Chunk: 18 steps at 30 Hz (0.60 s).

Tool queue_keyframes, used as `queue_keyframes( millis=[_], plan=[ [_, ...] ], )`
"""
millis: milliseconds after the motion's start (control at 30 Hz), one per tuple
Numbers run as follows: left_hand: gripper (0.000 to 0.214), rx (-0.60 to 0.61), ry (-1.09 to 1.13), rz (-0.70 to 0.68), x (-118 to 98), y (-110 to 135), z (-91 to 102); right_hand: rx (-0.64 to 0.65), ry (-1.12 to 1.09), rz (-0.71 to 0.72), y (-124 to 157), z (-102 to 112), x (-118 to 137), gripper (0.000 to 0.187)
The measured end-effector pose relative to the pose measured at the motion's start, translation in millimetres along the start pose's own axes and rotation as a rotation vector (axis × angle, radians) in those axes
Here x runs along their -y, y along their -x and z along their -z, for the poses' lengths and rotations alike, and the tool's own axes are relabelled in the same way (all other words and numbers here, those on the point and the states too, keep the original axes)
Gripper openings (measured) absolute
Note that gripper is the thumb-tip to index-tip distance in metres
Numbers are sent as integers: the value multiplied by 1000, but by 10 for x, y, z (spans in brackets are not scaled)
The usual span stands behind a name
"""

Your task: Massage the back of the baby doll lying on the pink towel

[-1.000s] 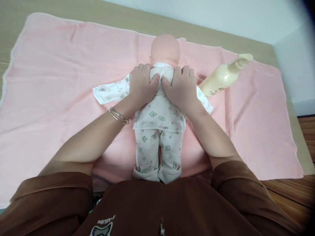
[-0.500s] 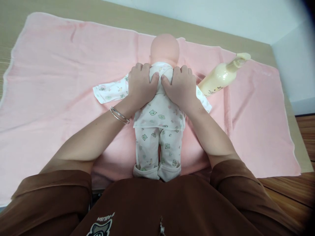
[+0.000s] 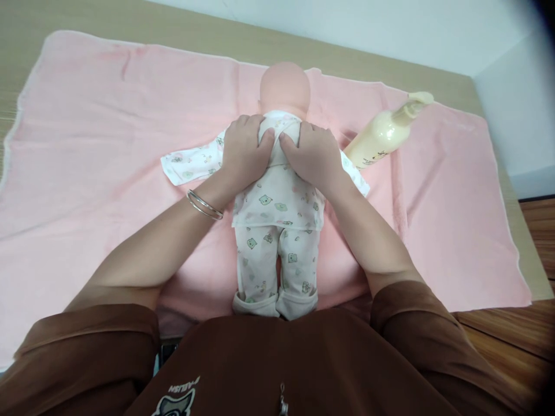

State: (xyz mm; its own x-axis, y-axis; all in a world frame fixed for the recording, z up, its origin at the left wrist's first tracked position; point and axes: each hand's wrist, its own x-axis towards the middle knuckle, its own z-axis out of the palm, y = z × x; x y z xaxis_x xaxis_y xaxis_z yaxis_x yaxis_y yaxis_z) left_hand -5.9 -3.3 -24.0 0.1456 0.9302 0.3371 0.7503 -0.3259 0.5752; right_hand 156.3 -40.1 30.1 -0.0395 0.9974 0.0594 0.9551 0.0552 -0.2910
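Observation:
A baby doll (image 3: 277,202) in white printed clothes lies face down, its bald head pointing away from me. My left hand (image 3: 247,151) is wrapped over the doll's left-side shoulder, thumb resting on the upper back. On the other shoulder, my right hand (image 3: 315,155) grips the same way, its thumb angled in towards the left one. The fingertips curl over the shoulders and are partly hidden. Both long sleeves stretch out sideways from under my hands. The trouser legs lie straight towards me, cuffs close to my brown shirt.
A pink blanket (image 3: 99,133) lies under the doll on a wooden table (image 3: 182,26). To the right, a cream pump bottle (image 3: 379,138) lies on the blanket beside the doll's sleeve. A white wall (image 3: 347,29) rises behind the table.
The whole view has shifted slightly, so the doll and bottle appear a little further left. Both hands remain on the shoulders; the right fingers look somewhat flatter.

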Motion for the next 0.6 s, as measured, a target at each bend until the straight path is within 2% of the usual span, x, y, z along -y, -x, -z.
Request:
queue_keyframes(
  millis=[100,200,300,400,500,600],
  plan=[
    [47,11,-9,-18,-4,-6,11,-2,-16,-1,-21,2,-6,53],
    [42,20,0,-78,-116,69,80,17,-29,2,-26,61,-17,53],
    [31,24,-9,-175,-268,192,166,108,-20,57,-20,183,-56,55],
    [26,16,-31,-194,-329,239,195,195,-23,100,-7,281,-102,59],
    [26,6,32,-139,-240,145,159,156,26,122,38,303,-93,57],
    [37,62,50,-76,-61,-23,103,119,100,204,140,292,-2,46]
  ],
)
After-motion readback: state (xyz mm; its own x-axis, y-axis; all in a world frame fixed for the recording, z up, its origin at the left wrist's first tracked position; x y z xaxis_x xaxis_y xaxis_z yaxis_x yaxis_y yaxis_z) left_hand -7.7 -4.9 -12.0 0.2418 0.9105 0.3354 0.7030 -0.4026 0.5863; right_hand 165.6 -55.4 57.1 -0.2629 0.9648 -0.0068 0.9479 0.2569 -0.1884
